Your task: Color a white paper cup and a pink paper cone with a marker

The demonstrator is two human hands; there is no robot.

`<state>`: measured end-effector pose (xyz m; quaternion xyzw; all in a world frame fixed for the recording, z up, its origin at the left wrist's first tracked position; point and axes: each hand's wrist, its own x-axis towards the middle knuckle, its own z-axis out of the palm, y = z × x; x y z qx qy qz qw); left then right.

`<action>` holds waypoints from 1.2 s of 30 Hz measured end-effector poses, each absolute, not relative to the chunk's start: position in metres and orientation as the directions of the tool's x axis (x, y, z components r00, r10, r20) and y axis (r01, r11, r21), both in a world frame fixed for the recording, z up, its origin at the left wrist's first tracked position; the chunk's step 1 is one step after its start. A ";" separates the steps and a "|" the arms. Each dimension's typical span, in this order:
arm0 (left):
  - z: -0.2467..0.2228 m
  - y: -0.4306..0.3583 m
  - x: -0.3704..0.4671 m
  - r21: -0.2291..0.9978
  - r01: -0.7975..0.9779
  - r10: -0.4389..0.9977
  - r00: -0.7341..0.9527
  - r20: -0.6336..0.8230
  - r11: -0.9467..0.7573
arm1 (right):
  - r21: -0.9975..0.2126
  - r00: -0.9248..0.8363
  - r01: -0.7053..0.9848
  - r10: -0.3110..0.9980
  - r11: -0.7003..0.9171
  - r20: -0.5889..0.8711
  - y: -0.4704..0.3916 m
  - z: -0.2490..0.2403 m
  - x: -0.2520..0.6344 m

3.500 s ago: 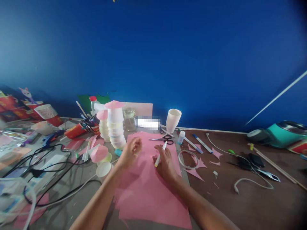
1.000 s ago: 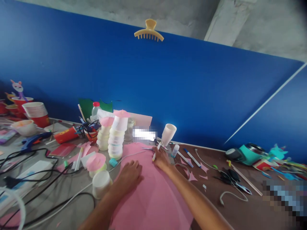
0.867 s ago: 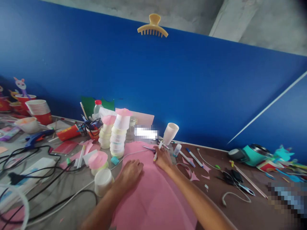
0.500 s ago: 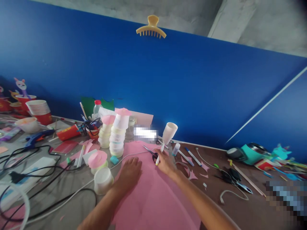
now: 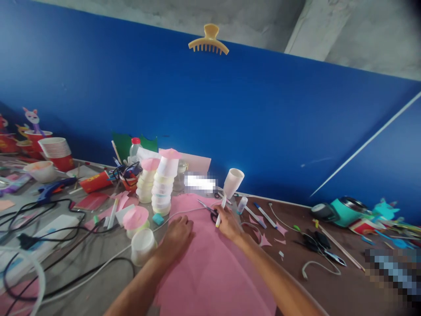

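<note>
A large sheet of pink paper [image 5: 210,272] lies on the table in front of me. My left hand [image 5: 178,233] rests on its left part, fingers stretched out and holding nothing. At the paper's upper right, my right hand [image 5: 229,224] grips a white marker with a yellow end [image 5: 222,210], which stands nearly upright. Dark-handled scissors [image 5: 213,215] lie on the paper just left of that hand, their blades towards the upper left. A thin white cable crosses the sheet between the hands. Left of my left hand stands a white cup [image 5: 143,246] by a pink-topped one [image 5: 136,218].
Two stacks of pale cups [image 5: 162,193] with pink tops rise behind the left hand. A tilted white cup [image 5: 234,181] stands beyond the right hand, near markers [image 5: 265,215] and pink scraps. Black cables [image 5: 59,237] cover the left side; a blue glue gun [image 5: 54,188] lies there.
The view has shifted very slightly. Both hands stay almost where they were, the left on the paper and the right on the marker.
</note>
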<state>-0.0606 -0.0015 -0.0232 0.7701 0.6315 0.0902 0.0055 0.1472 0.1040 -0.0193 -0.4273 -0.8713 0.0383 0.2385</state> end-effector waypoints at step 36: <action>-0.037 -0.004 -0.061 0.145 0.971 0.922 0.129 0.364 -0.193 | -0.441 -0.703 0.507 0.651 0.741 0.286 0.037 -0.040 0.167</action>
